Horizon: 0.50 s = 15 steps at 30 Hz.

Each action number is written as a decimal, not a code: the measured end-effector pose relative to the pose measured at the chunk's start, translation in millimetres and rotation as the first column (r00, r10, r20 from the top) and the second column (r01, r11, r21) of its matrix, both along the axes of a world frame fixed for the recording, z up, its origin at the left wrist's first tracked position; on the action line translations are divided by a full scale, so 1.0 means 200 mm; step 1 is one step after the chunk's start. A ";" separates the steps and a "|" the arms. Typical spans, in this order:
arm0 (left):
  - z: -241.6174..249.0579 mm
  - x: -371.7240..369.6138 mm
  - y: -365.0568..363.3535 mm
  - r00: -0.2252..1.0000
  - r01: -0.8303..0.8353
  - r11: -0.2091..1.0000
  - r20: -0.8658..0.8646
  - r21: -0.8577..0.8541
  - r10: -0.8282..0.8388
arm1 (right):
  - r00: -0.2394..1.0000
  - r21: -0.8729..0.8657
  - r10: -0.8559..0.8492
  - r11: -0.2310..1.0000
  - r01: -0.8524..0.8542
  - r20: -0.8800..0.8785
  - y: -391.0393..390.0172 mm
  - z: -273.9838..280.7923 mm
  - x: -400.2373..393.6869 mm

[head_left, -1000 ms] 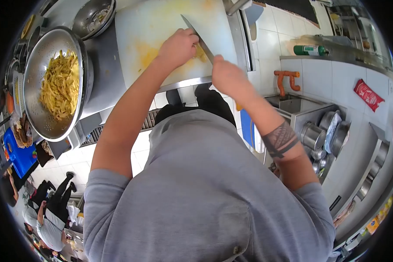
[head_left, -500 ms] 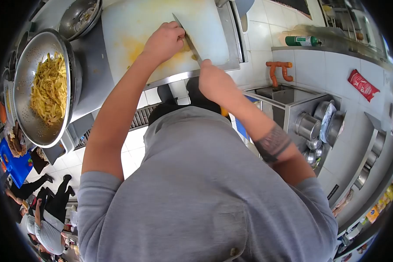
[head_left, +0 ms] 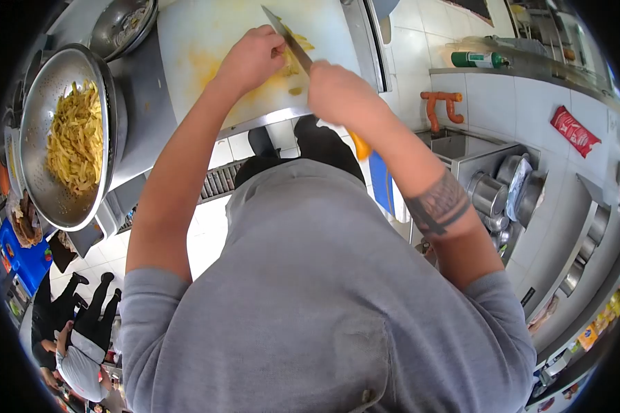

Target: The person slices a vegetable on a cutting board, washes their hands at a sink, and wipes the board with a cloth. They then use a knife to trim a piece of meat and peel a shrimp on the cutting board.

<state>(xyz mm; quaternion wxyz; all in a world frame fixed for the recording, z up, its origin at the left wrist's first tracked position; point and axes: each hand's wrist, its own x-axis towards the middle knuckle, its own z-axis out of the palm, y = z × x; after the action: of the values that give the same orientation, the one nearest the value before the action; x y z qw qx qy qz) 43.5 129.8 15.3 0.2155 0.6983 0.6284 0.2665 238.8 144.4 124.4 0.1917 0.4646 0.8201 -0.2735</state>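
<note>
My right hand (head_left: 341,93) is wrapped round the handle of a knife (head_left: 288,40), whose blade points up and left over a white cutting board (head_left: 193,41) with yellow stains. Beside the blade, on its left, my left hand (head_left: 253,58) has its fingers curled and pressed together; whatever they hold is hidden. Yellow slices (head_left: 300,43) lie on the board just right of the blade, and a small piece (head_left: 295,91) rests lower down, near the board's front edge.
A metal colander (head_left: 38,138) of yellow-green strips (head_left: 76,141) stands at the left, below another metal bowl (head_left: 103,34). Pots (head_left: 488,194) sit on a rack at the right. Several people (head_left: 83,365) are at the lower left. An orange pipe (head_left: 432,110) runs along the tiled wall.
The knife and my right hand have moved up and slightly left. More yellow slices now show right of the blade. My left hand has shifted slightly left.
</note>
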 end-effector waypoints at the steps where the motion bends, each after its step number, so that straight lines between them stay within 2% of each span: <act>1: 0.01 -0.01 0.00 1.000 -0.018 0.999 -0.007 -0.027 0.017 | 0.999 -0.053 -0.020 0.998 0.022 0.028 -0.06 0.14 -0.01; 2: 0.00 -0.01 -0.01 1.000 -0.025 0.999 -0.004 -0.030 0.025 | 0.999 -0.056 -0.013 0.998 0.014 0.031 -0.09 0.05 0.01; 3: -0.01 -0.01 -0.02 0.999 -0.026 1.000 0.036 -0.013 0.026 | 0.997 0.013 -0.072 0.997 0.072 -0.014 -0.15 -0.12 0.04; 5: -0.04 -0.01 -0.02 0.997 -0.020 1.000 0.079 -0.004 0.020 | 0.978 0.114 -0.139 0.981 0.158 -0.154 -0.20 -0.33 0.07; 6: -0.06 -0.02 -0.01 0.998 -0.008 1.000 0.061 0.005 0.008 | 0.978 0.111 -0.141 0.981 0.159 -0.154 -0.14 -0.33 0.05; 8: -0.06 0.00 -0.04 0.999 0.017 1.000 0.045 0.004 -0.017 | 0.983 0.119 0.016 0.993 0.006 -0.184 -0.02 -0.19 0.00; 9: -0.04 -0.01 -0.03 0.998 0.008 1.000 0.055 -0.010 -0.008 | 0.998 -0.019 0.026 0.999 -0.027 -0.060 0.00 -0.02 -0.04; 10: -0.04 -0.02 -0.02 0.998 -0.009 1.000 0.068 -0.026 0.011 | 0.998 -0.009 0.033 0.999 -0.033 -0.062 -0.06 0.00 -0.03; 13: -0.07 -0.01 -0.04 0.996 -0.025 1.000 0.081 0.000 0.025 | 0.990 0.069 -0.125 0.989 0.130 -0.067 -0.24 -0.18 0.01; 15: -0.09 -0.02 -0.02 0.997 -0.013 1.000 0.077 0.006 0.012 | 0.985 0.069 -0.122 0.989 0.131 -0.119 -0.16 -0.27 0.01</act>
<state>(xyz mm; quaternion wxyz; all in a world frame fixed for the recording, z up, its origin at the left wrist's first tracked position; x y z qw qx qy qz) 39.3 125.1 -2.3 0.2357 0.6843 0.6231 0.2963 241.3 111.4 70.0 0.1087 0.5065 0.8084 -0.2795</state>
